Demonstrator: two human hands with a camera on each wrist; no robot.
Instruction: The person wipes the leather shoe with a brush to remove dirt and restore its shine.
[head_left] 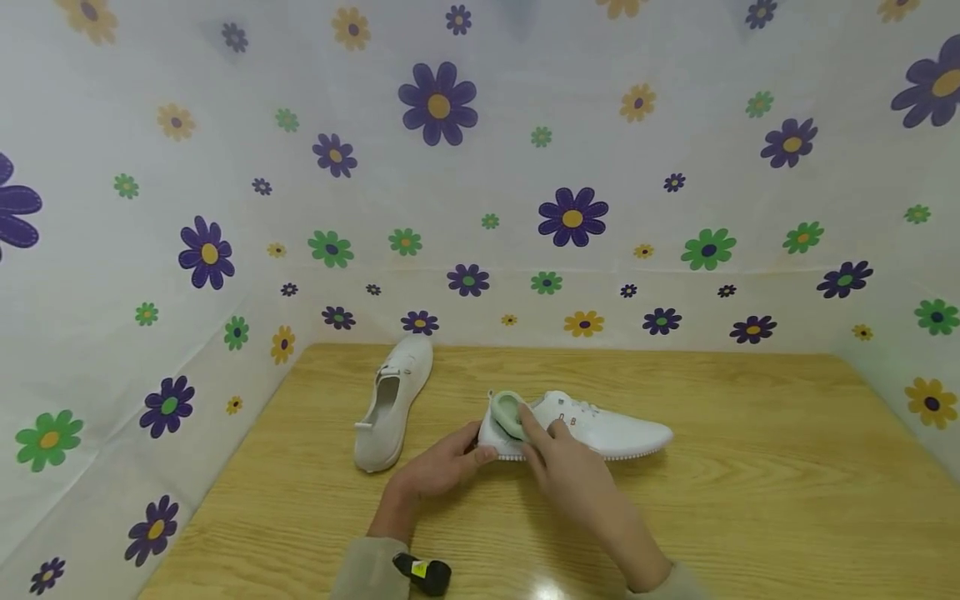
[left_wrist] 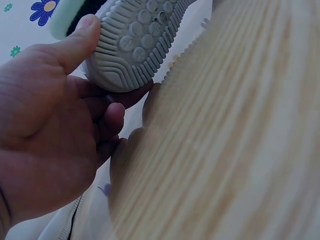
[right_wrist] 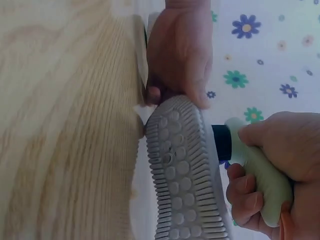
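A white lace-up shoe (head_left: pixel 626 433) lies tipped on its side, toe to the right, its ridged grey sole (right_wrist: pixel 182 175) turned toward me. My left hand (head_left: pixel 438 465) grips its heel, thumb on the near side and fingers beneath, as the left wrist view shows. In my right hand (head_left: pixel 570 471) is a pale green brush (right_wrist: pixel 267 175) with dark bristles, its handle wrapped by the fingers. The bristles meet the shoe's side near the heel; the upper there is partly hidden by the brush.
Left of my hands, a second white shoe (head_left: pixel 408 371) stands upright on the wooden table (head_left: pixel 750 517), toe pointing away. A white flower-patterned sheet (head_left: pixel 510 175) encloses the back and sides. A black strap device (head_left: pixel 427 573) sits on the left wrist.
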